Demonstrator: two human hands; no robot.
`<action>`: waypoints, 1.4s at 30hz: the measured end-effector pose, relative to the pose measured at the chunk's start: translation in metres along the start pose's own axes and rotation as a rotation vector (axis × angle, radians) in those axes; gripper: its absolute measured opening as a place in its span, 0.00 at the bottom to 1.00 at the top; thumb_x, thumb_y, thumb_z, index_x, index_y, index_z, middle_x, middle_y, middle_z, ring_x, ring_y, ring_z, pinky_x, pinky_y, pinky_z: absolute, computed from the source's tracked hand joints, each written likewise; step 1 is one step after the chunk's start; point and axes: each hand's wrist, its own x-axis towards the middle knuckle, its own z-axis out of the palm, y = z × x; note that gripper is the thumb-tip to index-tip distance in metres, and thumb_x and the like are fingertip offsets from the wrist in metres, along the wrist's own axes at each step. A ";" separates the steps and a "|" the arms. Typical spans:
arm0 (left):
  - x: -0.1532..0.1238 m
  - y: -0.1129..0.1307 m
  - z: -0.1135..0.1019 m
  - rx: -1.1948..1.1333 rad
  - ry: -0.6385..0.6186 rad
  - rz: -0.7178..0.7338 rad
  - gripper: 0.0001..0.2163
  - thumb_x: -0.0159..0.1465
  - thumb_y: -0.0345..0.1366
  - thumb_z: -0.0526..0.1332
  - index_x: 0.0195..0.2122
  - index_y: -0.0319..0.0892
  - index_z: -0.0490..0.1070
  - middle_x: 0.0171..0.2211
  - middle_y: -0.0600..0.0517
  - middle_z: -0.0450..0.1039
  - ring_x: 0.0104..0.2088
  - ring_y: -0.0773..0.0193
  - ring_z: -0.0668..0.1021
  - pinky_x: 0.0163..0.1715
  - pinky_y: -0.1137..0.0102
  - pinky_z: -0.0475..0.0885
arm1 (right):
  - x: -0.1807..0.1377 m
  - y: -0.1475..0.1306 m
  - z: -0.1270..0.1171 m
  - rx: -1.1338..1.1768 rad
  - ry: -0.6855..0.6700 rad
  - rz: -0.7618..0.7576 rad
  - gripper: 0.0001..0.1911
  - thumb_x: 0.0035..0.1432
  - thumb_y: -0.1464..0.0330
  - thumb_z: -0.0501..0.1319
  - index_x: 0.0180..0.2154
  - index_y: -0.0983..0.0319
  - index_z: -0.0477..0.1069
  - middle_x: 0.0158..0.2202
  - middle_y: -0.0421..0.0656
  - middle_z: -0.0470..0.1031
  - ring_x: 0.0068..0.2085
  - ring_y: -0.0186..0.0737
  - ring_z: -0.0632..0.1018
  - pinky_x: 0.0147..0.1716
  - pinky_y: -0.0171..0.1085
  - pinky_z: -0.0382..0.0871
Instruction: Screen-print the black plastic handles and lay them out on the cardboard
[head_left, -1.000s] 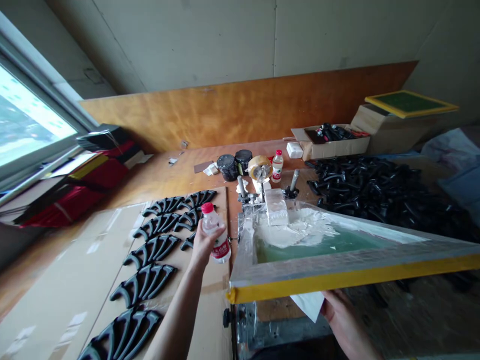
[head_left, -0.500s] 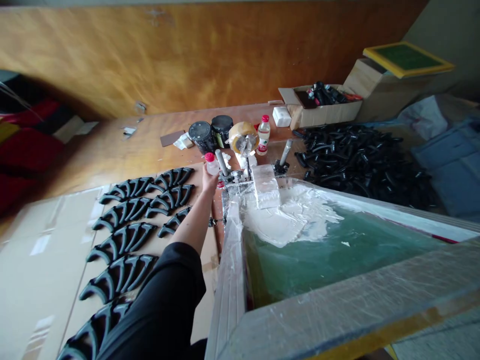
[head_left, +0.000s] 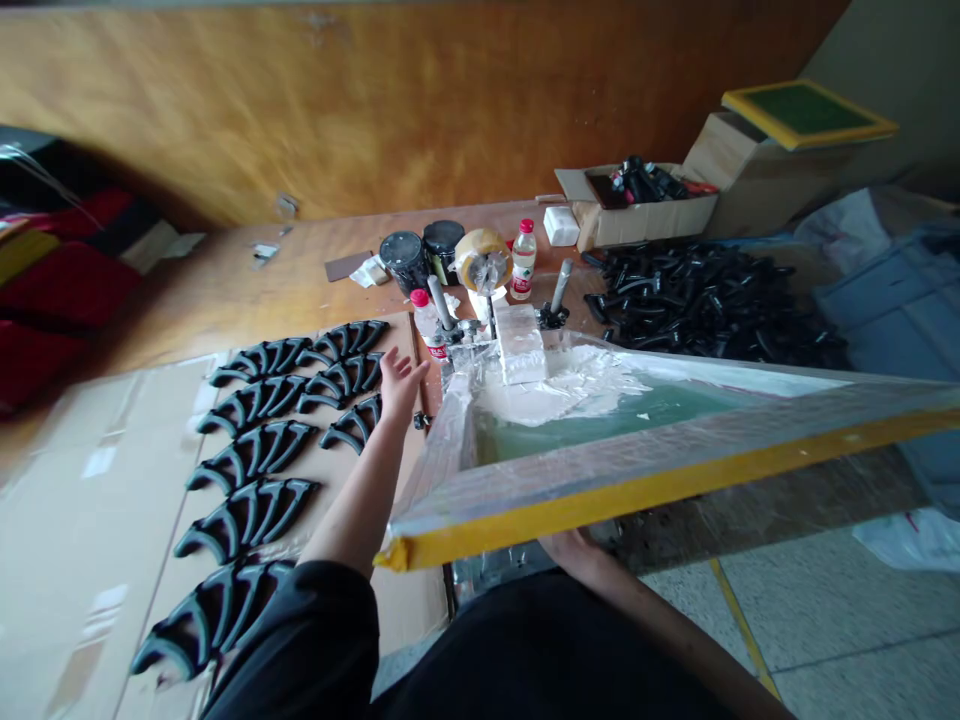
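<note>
Varnished plywood (head_left: 450, 110) stands behind the brown worktable (head_left: 300, 262), where a cardboard sheet (head_left: 112, 520) at left bears rows of black curved handles (head_left: 259, 445); a loose pile of similar handles (head_left: 705, 305) lies at right. Between them sits the screen-printing frame (head_left: 600, 503), its yellow-edged near side tipped up, its long near edge running left to right and rising toward the right; white ink (head_left: 555, 392) spreads over the far left part of its green mesh (head_left: 600, 425). Left hand (head_left: 401, 388) is off the frame's left side, over the cardboard's edge, with fingers spread and nothing between them; just beyond the fingertips, slightly to their right, the red-capped plastic bottle (head_left: 425, 320) stands with its long axis upright, beside the left metal post (head_left: 441, 303); it appears apart from the fingers, and this hand is much the nearer one to it. Right hand (head_left: 568, 547) is under the frame's raised near edge, mostly hidden; whether its fingers are together, apart or clamped on the frame I cannot tell; the frame lies directly above it, while the bottle is well apart, beyond the mesh and to the left.
</note>
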 end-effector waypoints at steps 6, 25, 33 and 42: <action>-0.098 -0.025 -0.034 -0.050 0.063 -0.067 0.26 0.57 0.43 0.63 0.55 0.43 0.59 0.50 0.42 0.69 0.51 0.54 0.74 0.48 0.60 0.72 | -0.006 0.009 0.001 -0.351 -0.034 -0.296 0.25 0.61 0.78 0.49 0.57 0.60 0.68 0.55 0.48 0.72 0.58 0.48 0.70 0.60 0.52 0.60; -0.194 0.022 -0.060 -0.220 0.286 0.030 0.20 0.52 0.41 0.69 0.46 0.42 0.72 0.50 0.44 0.73 0.54 0.54 0.73 0.58 0.55 0.64 | 0.013 0.021 0.002 -0.513 0.010 -0.536 0.20 0.62 0.78 0.51 0.54 0.66 0.69 0.56 0.53 0.71 0.58 0.48 0.70 0.60 0.51 0.62; -0.215 0.030 -0.054 -0.164 0.260 0.012 0.19 0.54 0.43 0.68 0.46 0.42 0.73 0.49 0.45 0.74 0.53 0.55 0.74 0.57 0.55 0.65 | 0.004 0.018 -0.003 -0.428 -0.044 -0.576 0.18 0.62 0.78 0.51 0.51 0.67 0.71 0.52 0.54 0.73 0.57 0.48 0.71 0.61 0.51 0.60; -0.217 0.077 -0.046 -0.210 0.228 0.179 0.16 0.58 0.42 0.66 0.46 0.44 0.72 0.45 0.47 0.75 0.49 0.58 0.75 0.55 0.56 0.67 | 0.000 0.010 -0.018 -0.182 -0.175 -0.494 0.18 0.60 0.78 0.52 0.48 0.61 0.73 0.48 0.47 0.76 0.52 0.45 0.74 0.58 0.48 0.60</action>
